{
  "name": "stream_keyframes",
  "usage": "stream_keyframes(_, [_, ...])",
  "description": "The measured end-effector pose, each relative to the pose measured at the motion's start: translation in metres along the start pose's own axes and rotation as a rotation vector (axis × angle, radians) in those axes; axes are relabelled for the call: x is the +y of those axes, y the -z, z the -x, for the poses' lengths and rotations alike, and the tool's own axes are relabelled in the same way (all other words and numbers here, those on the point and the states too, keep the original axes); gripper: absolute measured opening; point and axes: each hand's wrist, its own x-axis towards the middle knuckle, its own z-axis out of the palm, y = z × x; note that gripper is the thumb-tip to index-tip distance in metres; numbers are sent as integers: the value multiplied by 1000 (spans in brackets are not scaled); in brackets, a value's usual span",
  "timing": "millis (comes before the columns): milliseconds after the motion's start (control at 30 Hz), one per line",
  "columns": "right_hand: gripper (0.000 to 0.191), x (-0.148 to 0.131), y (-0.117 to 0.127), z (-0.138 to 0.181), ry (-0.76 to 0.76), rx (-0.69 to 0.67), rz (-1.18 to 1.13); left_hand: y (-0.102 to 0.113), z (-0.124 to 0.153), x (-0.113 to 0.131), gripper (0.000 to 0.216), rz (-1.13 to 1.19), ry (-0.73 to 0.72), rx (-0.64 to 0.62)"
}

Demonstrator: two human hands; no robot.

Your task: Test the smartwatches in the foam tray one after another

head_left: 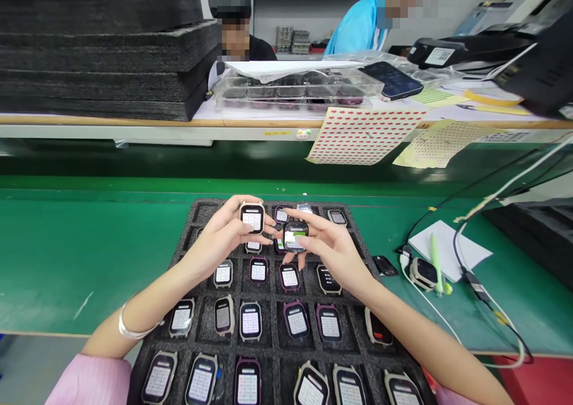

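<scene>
My left hand (224, 235) holds a beige smartwatch body (252, 217) with a lit white screen, fingers pinched round it. My right hand (329, 244) grips a dark smartwatch body (295, 236) whose screen shows green and white. Both hands hover close together above the far half of a black foam tray (275, 348). The tray's pockets hold several watch bodies, most with lit screens. A silver bracelet (129, 327) circles my left wrist.
A green mat (80, 255) covers the bench. Right of the tray lie a watch on a cable (423, 272), a green pen (436, 255) and white paper. Beyond, a raised shelf bears stacked black foam (102, 46), clear trays (295, 88), sticker sheets (362, 133); two people sit behind.
</scene>
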Motion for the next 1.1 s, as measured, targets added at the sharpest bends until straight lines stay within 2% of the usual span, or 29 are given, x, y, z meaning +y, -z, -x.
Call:
stream_keyframes(200, [43, 0, -2, -1, 20, 65, 83, -1, 2, -4, 27, -10, 21, -38])
stream_keyframes(500, [41, -4, 0, 6, 51, 6, -21, 0, 1, -13, 20, -52, -46, -126])
stream_keyframes(733, [43, -9, -3, 12, 65, 51, 43, -2, 7, -12, 23, -2, -41, -137])
stream_keyframes(933, [37, -11, -2, 11, 70, 84, 65, -2, 14, -9, 25, 37, -22, -81])
stream_keyframes(1000, [44, -20, -6, 20, 94, 15, 28, 0, 17, -11, 26, 40, -16, -69])
stream_keyframes(1100, [66, -42, -16, 47, 126, -224, 17, 4, 21, -16, 24, 35, -28, -75])
